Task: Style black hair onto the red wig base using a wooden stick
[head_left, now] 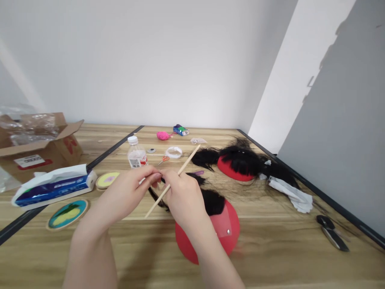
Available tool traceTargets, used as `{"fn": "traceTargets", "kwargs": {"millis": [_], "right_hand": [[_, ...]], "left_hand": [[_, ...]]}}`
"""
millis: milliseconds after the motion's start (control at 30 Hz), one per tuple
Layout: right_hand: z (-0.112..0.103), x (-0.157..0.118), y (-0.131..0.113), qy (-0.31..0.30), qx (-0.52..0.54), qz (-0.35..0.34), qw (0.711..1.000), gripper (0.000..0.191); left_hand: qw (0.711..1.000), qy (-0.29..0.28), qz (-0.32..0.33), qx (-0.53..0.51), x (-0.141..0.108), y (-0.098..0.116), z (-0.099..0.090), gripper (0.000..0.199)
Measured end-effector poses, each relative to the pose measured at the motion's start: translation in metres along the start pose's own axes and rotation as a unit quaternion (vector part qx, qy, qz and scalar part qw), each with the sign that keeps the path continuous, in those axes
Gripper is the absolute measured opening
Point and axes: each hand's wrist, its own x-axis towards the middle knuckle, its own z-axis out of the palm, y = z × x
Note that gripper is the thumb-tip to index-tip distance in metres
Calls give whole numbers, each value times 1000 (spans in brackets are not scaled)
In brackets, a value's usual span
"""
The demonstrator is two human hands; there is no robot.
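Pale wood in one stick, gripped aslant in the right hand, with upper end beyond the knuckles and lower end in the gap between both forearms. Left hand, one, with thumb and forefinger pressed together at the tips, close against the right hand's fingertips; contents of that pinch too small to make out. Loose black strands just below the meeting fingertips.

Red discs, two in count. Near red disc partly beneath the right forearm, bearing one black tuft and at least one bright stud. Far red disc ahead and to the right of the right hand, largely covered by one dark hairpiece.

Further right of the right hand: one white cloth, one dark tool of unclear kind.

Ahead of the left hand, on one bench: one bottle, one pair of orange-handled scissors, one white ring, one pink bundle, one blue-green packet.

Left of the left hand: two round decorated pieces, one tissue pack, one cardboard box.
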Motion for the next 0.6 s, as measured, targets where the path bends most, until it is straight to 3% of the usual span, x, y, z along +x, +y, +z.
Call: {"fn": "traceTargets", "kwargs": {"millis": [133, 267, 433, 600], "right_hand": [[0, 0, 4, 43, 171, 9, 984, 26], [1, 0, 3, 28, 392, 55, 918, 21], [-4, 3, -3, -25, 536, 127, 834, 17], [-23, 4, 6, -117, 617, 127, 768, 32]], "left_hand": [[998, 42, 40, -21, 1, -1, -5, 31], [982, 59, 52, -170, -1, 4, -6, 25], [892, 40, -14, -451, 1, 21, 4, 27], [853, 70, -46, -515, 8, 27, 14, 20]]}}
